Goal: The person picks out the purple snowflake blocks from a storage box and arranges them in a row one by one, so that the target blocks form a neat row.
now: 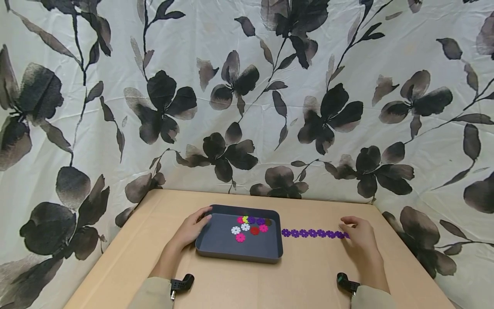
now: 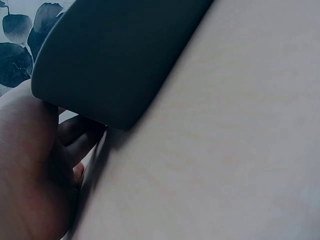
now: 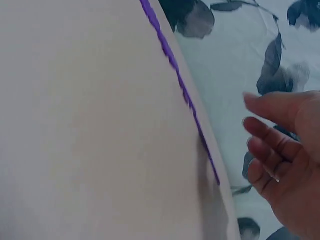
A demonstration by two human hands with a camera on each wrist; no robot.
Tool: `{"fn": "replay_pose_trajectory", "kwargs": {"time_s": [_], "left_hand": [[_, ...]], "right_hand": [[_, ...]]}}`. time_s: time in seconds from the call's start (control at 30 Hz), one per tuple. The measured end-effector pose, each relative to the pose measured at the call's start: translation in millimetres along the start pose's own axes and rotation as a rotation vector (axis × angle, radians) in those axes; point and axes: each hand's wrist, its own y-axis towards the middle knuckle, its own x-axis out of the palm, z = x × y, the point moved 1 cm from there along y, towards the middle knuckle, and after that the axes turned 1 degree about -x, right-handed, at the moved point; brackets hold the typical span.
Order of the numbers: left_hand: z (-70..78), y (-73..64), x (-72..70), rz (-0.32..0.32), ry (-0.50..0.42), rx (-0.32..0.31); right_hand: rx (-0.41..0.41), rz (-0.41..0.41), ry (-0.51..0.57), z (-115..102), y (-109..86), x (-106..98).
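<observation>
My left hand [image 1: 188, 230] grips the left side of a dark grey tray [image 1: 216, 245], its thumb over the rim. In the left wrist view that hand [image 2: 25, 165] lies against the end of the tray [image 2: 115, 65], with some fingers partly hidden behind it. Several notched, flower-shaped plastic discs lie in the tray, among them a red disc [image 1: 254, 231] and a white disc [image 1: 235, 230]. From the tray's right side runs a straight row of purple discs [image 1: 312, 233]. Over its far right end is my right hand [image 1: 360, 236], whose thumb and fingers stand apart, holding nothing, in the right wrist view.
Everything stands on a light tan tabletop [image 1: 308, 274]. Behind and beside it hangs a white cloth [image 1: 270, 128] with dark floral print. Black wrist devices show at both sleeves.
</observation>
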Motion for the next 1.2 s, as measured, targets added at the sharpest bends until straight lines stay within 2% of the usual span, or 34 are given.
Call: {"fn": "replay_pose_trajectory", "kwargs": {"time_s": [0.2, 0.5, 0.87, 1.2], "left_hand": [[-0.3, 0.1, -0.4, 0.002, -0.001, 0.002], [-2.1, 0.9, -1.7, 0.001, 0.001, 0.009], [-1.6, 0.7, -2.3, 0.000, 0.008, 0.006], [-1.2, 1.3, -0.2, -0.004, 0.001, 0.011]], "right_hand": [[-0.126, 0.038, 0.088, -26, 11.7, 20], [-0.270, -0.025, 0.157, -59, 19.5, 60], [-0.307, -0.152, 0.242, -95, 14.7, 98], [-0.354, -0.182, 0.280, -118, 8.0, 126]]}}
